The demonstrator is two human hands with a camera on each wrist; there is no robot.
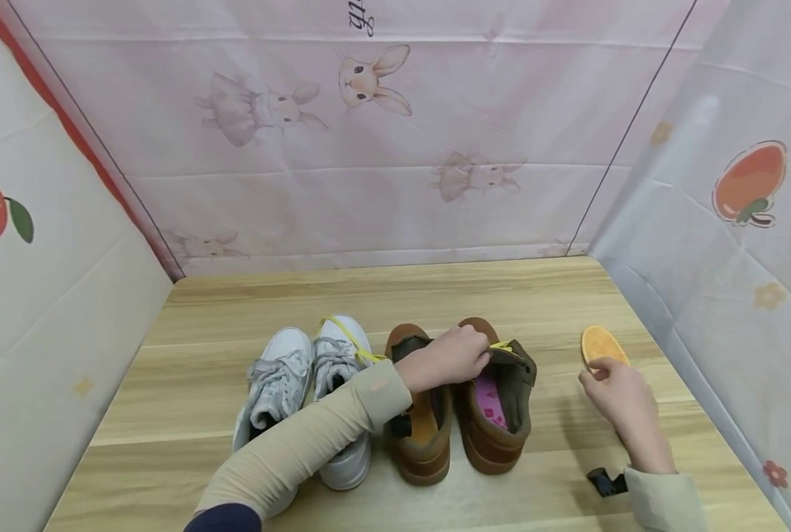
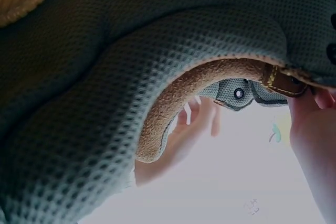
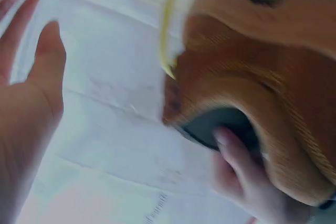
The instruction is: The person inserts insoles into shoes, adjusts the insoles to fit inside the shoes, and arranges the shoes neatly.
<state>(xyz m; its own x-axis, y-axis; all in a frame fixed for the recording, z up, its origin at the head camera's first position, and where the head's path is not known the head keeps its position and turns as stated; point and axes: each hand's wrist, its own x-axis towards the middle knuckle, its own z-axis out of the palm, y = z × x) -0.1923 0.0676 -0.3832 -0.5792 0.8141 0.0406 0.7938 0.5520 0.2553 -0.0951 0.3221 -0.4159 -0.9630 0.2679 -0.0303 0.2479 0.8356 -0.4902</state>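
My left hand (image 1: 444, 360) reaches across to the right-hand brown shoe (image 1: 495, 447), its fingers gripping the shoe's tongue. A pink insole (image 1: 490, 399) lies inside that shoe, and a yellow lace (image 1: 504, 346) shows by the fingers. In the left wrist view, the mesh lining (image 2: 210, 35) fills much of the picture, with left fingers (image 2: 310, 103) at the edge. My right hand (image 1: 624, 403) is to the right, beside a flat orange insole-like piece (image 1: 601, 343) that it partly covers. The right wrist view shows the thumb and fingers (image 3: 47, 56) apart, nothing between them.
The other brown shoe (image 1: 422, 465) stands left of the gripped one, under my left wrist. Further left is a pair of white sneakers (image 1: 282, 362), one with a yellow lace (image 1: 348, 336) over it. Fabric walls (image 1: 368, 207) printed with rabbits and fruit enclose the wooden table (image 1: 222, 295).
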